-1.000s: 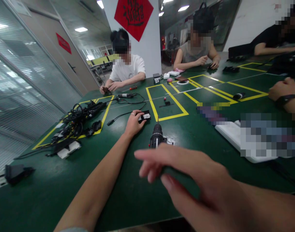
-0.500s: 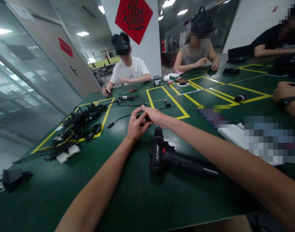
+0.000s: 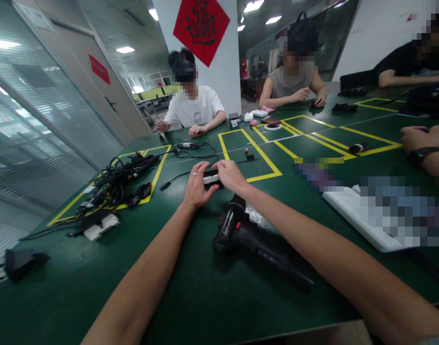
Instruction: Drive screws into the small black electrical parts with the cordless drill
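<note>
Green table (image 3: 97,297), black-and-white plastic device (image 3: 211,179)

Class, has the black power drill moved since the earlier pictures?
Yes: against the yellow tape rectangle, the black power drill has swung, its grip end now lying nearer the viewer.

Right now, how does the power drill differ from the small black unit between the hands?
The power drill lies on the green tabletop untouched, while the small black unit is gripped between the left hand and right hand. The drill is far larger than the unit. The drill has a pistol shape with a long handle; the unit is a compact block with a white patch on top. Both are mainly black.
</note>
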### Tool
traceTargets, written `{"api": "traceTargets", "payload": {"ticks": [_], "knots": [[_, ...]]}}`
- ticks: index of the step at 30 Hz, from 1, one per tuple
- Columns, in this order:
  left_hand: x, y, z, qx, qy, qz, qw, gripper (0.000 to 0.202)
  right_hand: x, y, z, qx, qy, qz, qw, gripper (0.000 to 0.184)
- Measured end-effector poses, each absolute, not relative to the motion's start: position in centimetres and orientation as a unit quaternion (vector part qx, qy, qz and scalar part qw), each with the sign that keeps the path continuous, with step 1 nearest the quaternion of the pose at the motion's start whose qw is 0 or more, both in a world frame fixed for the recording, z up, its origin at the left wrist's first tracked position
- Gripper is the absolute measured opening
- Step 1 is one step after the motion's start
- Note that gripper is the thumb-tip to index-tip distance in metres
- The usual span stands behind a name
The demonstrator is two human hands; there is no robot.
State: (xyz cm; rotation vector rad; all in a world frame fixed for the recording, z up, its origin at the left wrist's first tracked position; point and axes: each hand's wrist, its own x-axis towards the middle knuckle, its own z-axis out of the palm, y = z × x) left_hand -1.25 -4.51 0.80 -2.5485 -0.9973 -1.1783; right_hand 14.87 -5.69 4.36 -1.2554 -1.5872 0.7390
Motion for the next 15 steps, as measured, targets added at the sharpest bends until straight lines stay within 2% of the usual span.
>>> {"api": "traceTargets", "payload": {"ticks": [2,5,8,15], "knots": [[-1.6,-4.0,0.4,-0.837,-0.411,-0.351,0.083,0.062,16.2,-5.2,3.6,-0.544,-0.671,0.235,0.445,0.035],[-1.7,-3.4,-0.4,-0.835,-0.467,-0.285,0.059,0.055,17.3,-4.9,2.4,-0.575,-0.722,0.164,0.349,0.039],[-1.5,-3.1,-1.1,-0.828,-0.481,-0.285,0.048,0.050,17.2,-5.1,1.9,-0.574,-0.767,0.119,0.261,0.039],[-0.8,-3.6,-0.8,-0.817,-0.472,-0.329,0.035,0.039,17.1,-5.9,2.4,-0.555,-0.803,0.074,0.206,0.045]]}}
